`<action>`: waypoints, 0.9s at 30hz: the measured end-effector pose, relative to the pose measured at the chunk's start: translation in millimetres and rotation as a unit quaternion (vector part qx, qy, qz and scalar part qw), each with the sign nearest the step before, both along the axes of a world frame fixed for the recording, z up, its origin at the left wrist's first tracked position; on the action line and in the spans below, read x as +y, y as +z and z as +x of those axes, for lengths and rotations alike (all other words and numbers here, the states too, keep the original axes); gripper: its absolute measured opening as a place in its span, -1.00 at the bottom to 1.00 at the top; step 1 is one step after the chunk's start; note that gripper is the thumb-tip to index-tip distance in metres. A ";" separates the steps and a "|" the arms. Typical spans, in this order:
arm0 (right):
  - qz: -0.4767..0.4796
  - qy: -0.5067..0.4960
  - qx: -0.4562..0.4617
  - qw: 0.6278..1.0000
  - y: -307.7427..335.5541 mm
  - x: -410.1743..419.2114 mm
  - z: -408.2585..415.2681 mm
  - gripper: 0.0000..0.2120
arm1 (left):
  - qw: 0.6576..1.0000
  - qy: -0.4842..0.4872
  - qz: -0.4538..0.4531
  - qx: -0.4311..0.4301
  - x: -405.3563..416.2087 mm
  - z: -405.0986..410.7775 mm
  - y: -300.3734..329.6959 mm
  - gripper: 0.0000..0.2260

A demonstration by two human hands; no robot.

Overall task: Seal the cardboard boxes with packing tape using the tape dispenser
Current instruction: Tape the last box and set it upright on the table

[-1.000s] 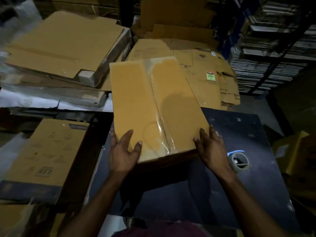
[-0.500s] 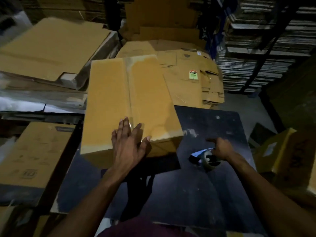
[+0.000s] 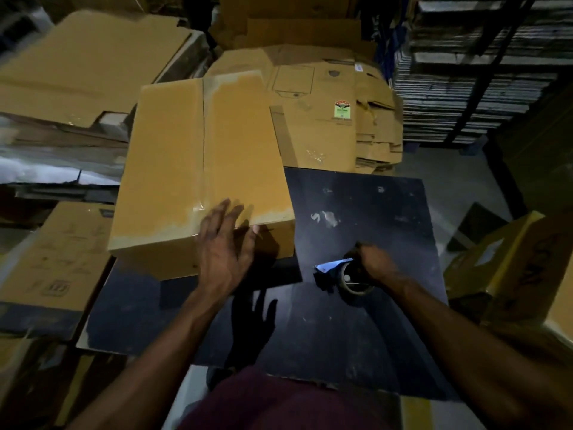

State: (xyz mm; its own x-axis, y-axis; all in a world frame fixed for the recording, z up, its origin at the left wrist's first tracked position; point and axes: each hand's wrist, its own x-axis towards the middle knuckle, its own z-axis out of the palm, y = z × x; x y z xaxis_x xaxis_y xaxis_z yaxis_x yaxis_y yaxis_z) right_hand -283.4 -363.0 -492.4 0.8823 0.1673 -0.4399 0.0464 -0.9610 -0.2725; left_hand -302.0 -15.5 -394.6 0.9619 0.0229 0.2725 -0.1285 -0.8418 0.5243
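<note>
Cardboard, closed and already taped along its centre seam: the box (image 3: 201, 169) sits at the dark desk's (image 3: 356, 193) far-left corner. The left hand (image 3: 224, 246), fingers spread, hovers at its near edge; the right hand (image 3: 373, 263) grips the dispenser (image 3: 348, 276). Next, probably, taping the near end. Contents are hidden.

Probably warehouse: stacked flattened cartons (image 3: 325, 113)

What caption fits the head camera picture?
Left hand steadies a taped cardboard box while right hand grips the tape dispenser.
</note>
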 end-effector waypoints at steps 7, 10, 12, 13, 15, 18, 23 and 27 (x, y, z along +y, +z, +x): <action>0.178 -0.049 -0.130 0.974 49.0 49.0 -52.8 -0.50 | 0.928 0.064 -0.328 0.165 -29.3 -79.6 -34.3 -0.87; 0.191 -0.061 -0.178 0.963 71.5 76.9 -65.1 -0.58 | 0.744 0.185 -0.521 0.375 -32.4 -86.5 -29.9 -0.77; 0.195 -0.060 -0.200 0.959 82.0 91.8 -68.9 -0.53 | 0.633 0.196 -0.595 0.455 -26.7 -90.2 -24.7 -0.63; 0.205 -0.058 -0.205 0.955 87.0 99.0 -70.3 -0.50 | 0.592 0.187 -0.623 0.475 -22.2 -92.3 -21.3 -0.58; 0.224 -0.050 -0.220 0.948 99.6 112.0 -72.4 -0.46 | 0.540 0.162 -0.668 0.485 -12.9 -94.7 -13.3 -0.51; 0.219 -0.028 -0.229 0.948 115.2 128.7 -72.6 -0.45 | 0.507 0.138 -0.704 0.478 0.3 -91.0 3.3 -0.47; 0.189 0.017 -0.218 0.957 136.7 154.3 -66.0 -0.40 | 0.502 0.119 -0.727 0.454 27.9 -80.3 25.1 -0.79; 0.175 0.075 -0.198 0.962 164.4 180.9 -54.4 -0.29 | 0.598 0.129 -0.682 0.402 61.9 -68.3 35.7 -0.87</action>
